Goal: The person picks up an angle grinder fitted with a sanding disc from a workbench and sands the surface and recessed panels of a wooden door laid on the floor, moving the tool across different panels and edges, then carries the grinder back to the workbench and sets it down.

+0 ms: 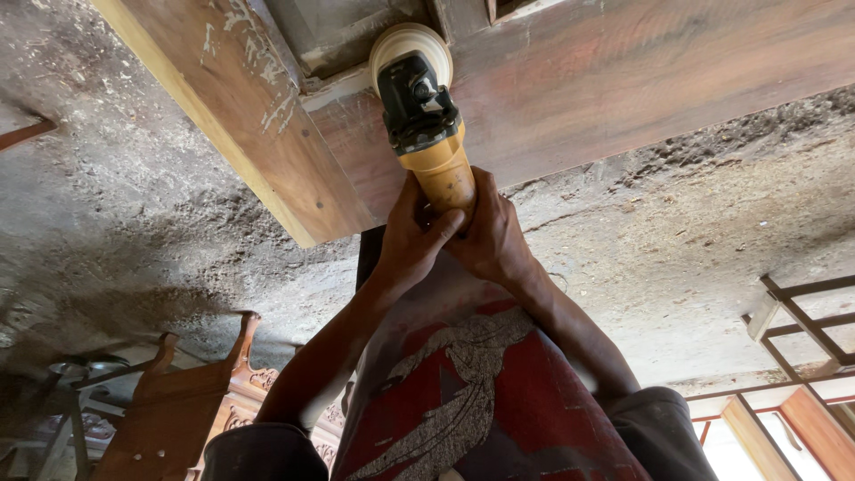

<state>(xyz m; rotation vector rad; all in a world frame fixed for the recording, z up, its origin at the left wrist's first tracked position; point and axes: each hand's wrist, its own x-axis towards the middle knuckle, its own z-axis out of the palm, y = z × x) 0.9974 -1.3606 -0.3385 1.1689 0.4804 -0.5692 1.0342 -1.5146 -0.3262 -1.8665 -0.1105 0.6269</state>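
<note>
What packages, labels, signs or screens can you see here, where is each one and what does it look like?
No packages, signs or screens show.
Grinder label: none readable on the angle grinder, which has a yellow body and a black head, held by the left hand and the right hand against the wooden frame.
Shirt print: a pale figure on the red shirt, near the picture's bottom.

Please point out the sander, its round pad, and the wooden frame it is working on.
sander point(443, 171): head view, yellow handle.
round pad point(405, 37): head view, cream rim.
wooden frame point(623, 80): head view, reddish board face.
</note>
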